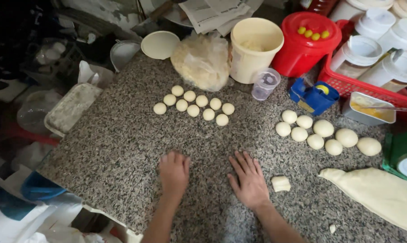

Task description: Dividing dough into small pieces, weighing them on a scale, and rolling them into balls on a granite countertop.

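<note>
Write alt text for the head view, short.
Two bare hands press flat on a speckled granite counter, the left hand cupped, the right hand spread beside a small cut dough piece. Beyond them lie two groups of dough balls, a long dough slab and tubs.

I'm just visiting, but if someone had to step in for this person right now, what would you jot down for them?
Left hand: palm down on the granite counter, fingers curled; anything beneath is hidden.
Right hand: flat and open, holding nothing, beside a small cut dough piece.
Done: ten small dough balls grouped at centre; eight larger dough balls at right.
Left: the cut piece is unshaped, and a big dough slab lies at the right edge.
</note>
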